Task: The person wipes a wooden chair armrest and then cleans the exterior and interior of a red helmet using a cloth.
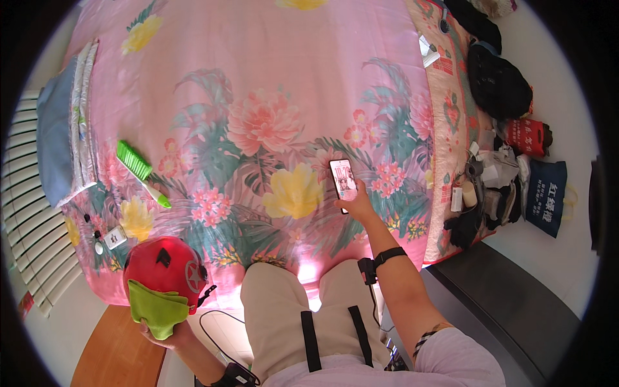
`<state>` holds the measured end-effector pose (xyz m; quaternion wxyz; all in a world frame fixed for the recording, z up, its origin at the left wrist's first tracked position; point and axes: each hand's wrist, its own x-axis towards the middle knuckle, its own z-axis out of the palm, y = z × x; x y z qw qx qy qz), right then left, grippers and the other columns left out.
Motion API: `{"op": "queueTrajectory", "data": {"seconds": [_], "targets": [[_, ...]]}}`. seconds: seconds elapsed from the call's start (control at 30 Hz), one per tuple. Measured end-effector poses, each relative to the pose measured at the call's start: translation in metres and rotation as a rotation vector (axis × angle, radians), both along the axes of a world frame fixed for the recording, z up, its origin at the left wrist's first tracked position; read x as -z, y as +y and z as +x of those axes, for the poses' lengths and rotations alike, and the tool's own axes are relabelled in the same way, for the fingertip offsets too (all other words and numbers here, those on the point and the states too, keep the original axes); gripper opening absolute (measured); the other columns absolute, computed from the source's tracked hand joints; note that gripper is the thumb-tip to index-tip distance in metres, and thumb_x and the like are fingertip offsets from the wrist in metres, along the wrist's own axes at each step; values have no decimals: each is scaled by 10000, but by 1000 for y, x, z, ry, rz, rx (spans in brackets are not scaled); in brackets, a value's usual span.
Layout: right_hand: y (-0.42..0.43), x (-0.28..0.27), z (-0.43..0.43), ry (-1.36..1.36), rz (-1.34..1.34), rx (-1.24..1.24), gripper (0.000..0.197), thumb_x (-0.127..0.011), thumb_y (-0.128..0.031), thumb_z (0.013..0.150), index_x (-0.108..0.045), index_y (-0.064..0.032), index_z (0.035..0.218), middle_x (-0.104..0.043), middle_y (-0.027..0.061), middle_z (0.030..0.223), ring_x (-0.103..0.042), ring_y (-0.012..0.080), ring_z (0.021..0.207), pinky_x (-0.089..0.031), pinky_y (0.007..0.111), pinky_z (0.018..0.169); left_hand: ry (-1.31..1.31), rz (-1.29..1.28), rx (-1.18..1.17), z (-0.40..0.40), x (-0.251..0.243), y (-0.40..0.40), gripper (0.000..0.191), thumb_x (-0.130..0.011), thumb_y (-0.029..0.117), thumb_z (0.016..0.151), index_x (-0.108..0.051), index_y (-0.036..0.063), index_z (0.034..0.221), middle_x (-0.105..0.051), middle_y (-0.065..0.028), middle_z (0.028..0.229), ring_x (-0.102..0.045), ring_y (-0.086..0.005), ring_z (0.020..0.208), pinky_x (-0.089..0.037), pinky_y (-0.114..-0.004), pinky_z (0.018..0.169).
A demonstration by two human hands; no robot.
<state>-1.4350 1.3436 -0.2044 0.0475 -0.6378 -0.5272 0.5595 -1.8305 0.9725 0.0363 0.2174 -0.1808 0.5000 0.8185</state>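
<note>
My right hand (357,203) grips a smartphone (344,179) with its screen lit, above the flowered pink bedspread (309,63). At the lower left, my left hand (169,337) holds a green cloth (157,302), which lies against a red helmet (159,256). The helmet bears a star emblem on its side and a small black pointed piece on top. It is at the near edge of the bed. The cloth hides some of my left fingers, so how far they bear on the helmet itself cannot be told.
A green and white brush (140,169) lies on the bed at left, near a small white case (115,237) and a folded blue-grey cloth (55,130). To the right are a black bag (498,82), a red bag (524,138) and a dark blue bag (546,196). Cables hang from both wrists.
</note>
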Motion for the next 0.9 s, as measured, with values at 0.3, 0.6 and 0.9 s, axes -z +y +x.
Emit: {"op": "queueTrajectory", "data": {"seconds": [0.3,0.6,0.9], "targets": [[-13,23,14,-92,203,109,1347,-918,-357,663,-31,76,1580,-264,327,1579,-314,412,1466,-290,463,1202,3,2,-4,8,-17,12,628,-670,370,814,-558,53,1345,-622,-128,1304,-616,-333,1172,-525,-516,975],[-65,10,78,-397,82,-48,805,-730,-326,817,-408,79,1434,-576,320,1337,-575,452,1246,-484,474,1035,46,91,37,7,-52,35,624,-680,399,800,-568,77,1322,-627,-111,1288,-613,-321,1176,-520,-522,970],[-81,-22,197,-206,106,83,334,-756,-241,853,-702,-15,1094,-709,118,796,-673,201,689,-514,340,575,79,267,375,52,-147,109,574,-599,297,846,-507,57,1360,-627,-101,1263,-642,-290,1129,-551,-472,920]]}}
